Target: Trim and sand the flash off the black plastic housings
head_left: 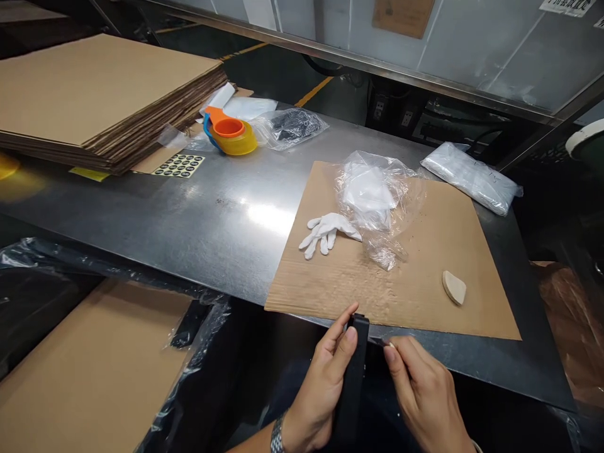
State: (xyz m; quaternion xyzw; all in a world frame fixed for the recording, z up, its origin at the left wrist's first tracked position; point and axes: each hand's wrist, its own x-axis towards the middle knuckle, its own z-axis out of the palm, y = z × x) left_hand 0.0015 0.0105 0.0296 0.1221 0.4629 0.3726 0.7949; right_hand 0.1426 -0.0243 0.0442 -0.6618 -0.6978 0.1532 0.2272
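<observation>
My left hand [318, 384] is closed around a long black bar-shaped part [353, 377], held upright at the table's near edge. To its right, my right hand [425, 390] is pinched shut; a thin dark tip shows at the fingertips, too small to name. Beyond both hands lies a flat cardboard sheet [325, 292]. On it rest a white glove [328, 231], a crumpled clear plastic bag [401, 217] with white material inside, and a small beige wedge-shaped block [454, 288]. The lower end of the black part is hard to see against the dark background.
A metal table [189, 220] carries a tall cardboard stack [113, 88] at left. Near it are an orange tape dispenser [219, 119] with yellow tape, a sticker sheet [179, 165] and a bag of dark items [297, 126]. A wrapped plastic bundle [472, 176] lies at back right.
</observation>
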